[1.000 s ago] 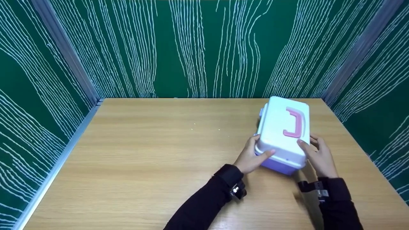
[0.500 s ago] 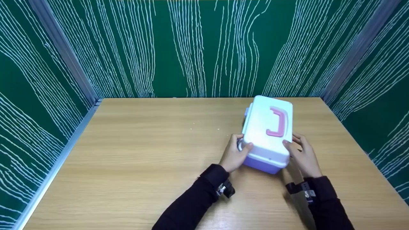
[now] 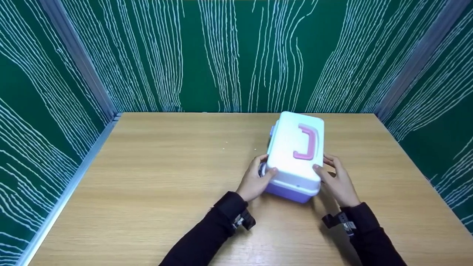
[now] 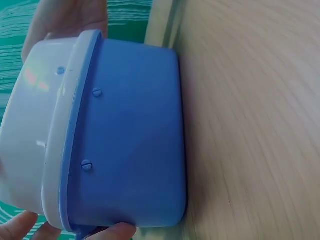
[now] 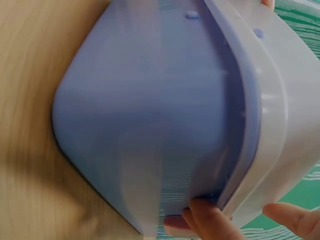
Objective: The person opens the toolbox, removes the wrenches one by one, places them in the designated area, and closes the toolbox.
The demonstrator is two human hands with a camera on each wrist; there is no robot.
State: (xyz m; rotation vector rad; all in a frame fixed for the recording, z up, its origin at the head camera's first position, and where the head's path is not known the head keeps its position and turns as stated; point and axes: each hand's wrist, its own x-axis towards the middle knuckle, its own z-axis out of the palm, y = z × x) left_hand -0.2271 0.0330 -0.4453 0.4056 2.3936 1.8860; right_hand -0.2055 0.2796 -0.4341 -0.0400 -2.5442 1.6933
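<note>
A storage box with a white lid, a blue-purple base and a pink handle lying flat on the lid stands upright at an angle on the wooden table. My left hand grips its near left edge, thumb on the lid and fingers down the side. On the opposite side my right hand holds the near right part, its thumb on the lid's edge. Small round pegs show on the base in the left wrist view. Fingers of the right hand press under the rim in the right wrist view.
The wooden table ends at a green wall with white wavy lines behind, with similar walls at both sides. Tiny pale specks lie left of the box. Metal posts stand at the back corners.
Both hands have moved the storage box leftward across the table, from the right side nearer to the middle. Their hold on it looks the same, and the lid stays down.
</note>
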